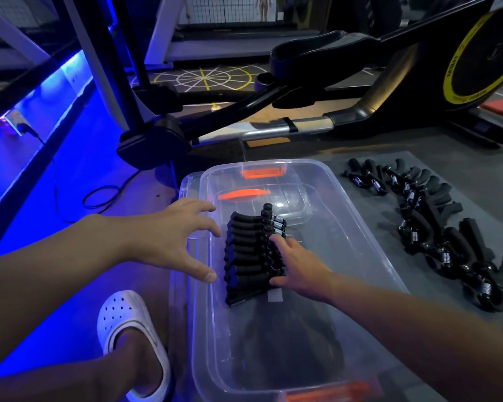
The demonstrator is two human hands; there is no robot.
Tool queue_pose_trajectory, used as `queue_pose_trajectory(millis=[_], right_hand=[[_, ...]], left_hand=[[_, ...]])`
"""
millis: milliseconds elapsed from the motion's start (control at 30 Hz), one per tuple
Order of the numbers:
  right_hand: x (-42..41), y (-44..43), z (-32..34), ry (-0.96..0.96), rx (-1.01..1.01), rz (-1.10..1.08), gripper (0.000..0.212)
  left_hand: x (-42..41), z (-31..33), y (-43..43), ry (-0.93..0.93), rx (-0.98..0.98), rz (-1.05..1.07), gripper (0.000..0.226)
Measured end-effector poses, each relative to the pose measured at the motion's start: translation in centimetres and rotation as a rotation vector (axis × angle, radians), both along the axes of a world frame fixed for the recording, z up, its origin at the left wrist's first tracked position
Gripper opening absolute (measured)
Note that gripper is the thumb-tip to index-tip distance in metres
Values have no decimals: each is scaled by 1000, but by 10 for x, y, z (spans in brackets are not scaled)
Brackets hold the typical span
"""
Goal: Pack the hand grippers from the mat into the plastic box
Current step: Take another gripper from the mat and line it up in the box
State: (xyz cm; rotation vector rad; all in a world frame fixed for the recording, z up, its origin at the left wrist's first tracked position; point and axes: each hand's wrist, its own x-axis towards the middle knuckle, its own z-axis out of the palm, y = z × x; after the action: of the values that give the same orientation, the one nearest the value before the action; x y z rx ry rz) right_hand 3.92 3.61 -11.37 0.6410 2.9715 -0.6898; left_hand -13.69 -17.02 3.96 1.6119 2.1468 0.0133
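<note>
left hand [169, 236], right hand [301, 271], forearms [55, 262]: bare | foot [137, 364]: white clog [128, 323], round vent holes

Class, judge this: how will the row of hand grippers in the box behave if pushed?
The row stands on edge, so it may topple domino-style. Its coil springs suggest stiff, fairly heavy pieces. Padded-looking handles probably grip rather than slide.

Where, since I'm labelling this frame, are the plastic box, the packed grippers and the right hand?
plastic box [360, 236]: head view, its clear right wall.
packed grippers [244, 250]: head view, foam handles mid-row.
right hand [301, 265]: head view, back of the hand.
</note>
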Motion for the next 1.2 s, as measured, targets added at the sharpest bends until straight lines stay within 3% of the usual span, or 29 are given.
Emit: queue_pose_trajectory(millis=[167, 1200], right_hand=[[-2, -2, -4, -15, -39, -35, 104], [-2, 2, -4, -20, -105, -78, 108]], left_hand=[[-1, -1, 0, -5, 0, 5, 79], [-1, -2, 1, 3, 9, -5, 77]])
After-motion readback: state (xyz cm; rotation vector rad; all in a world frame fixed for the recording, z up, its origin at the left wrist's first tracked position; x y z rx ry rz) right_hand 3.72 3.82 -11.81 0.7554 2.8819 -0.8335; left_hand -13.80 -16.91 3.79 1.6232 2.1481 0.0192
